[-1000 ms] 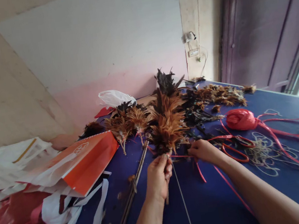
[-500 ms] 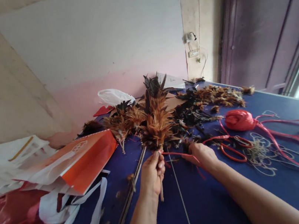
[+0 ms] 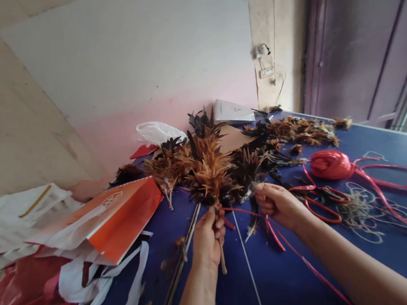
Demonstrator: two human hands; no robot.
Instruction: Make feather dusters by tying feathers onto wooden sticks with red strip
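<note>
My left hand (image 3: 209, 236) is wrapped round the thin wooden stick of a feather duster (image 3: 211, 169). Brown and black feathers fan out above the fist, and the stick's lower end sticks out below. Between finger and thumb of my right hand (image 3: 278, 206) are the pale quill ends of a small bunch of dark feathers (image 3: 248, 166), just right of the duster. A pink-red plastic string (image 3: 243, 211) runs from the duster's neck toward the right, passing under my right hand.
Loose feathers (image 3: 299, 130) lie across the back of the blue table (image 3: 284, 283). At right are a red string ball (image 3: 329, 164), orange-handled scissors (image 3: 322, 208) and tangled pale string (image 3: 363, 212). Thin sticks (image 3: 178, 268) lie left, beside an orange paper bag (image 3: 121, 218) and white strips.
My right hand has risen from the tabletop and now has a dark feather bunch in its fingers. The string hangs lower, across the table. My left hand keeps its hold on the duster.
</note>
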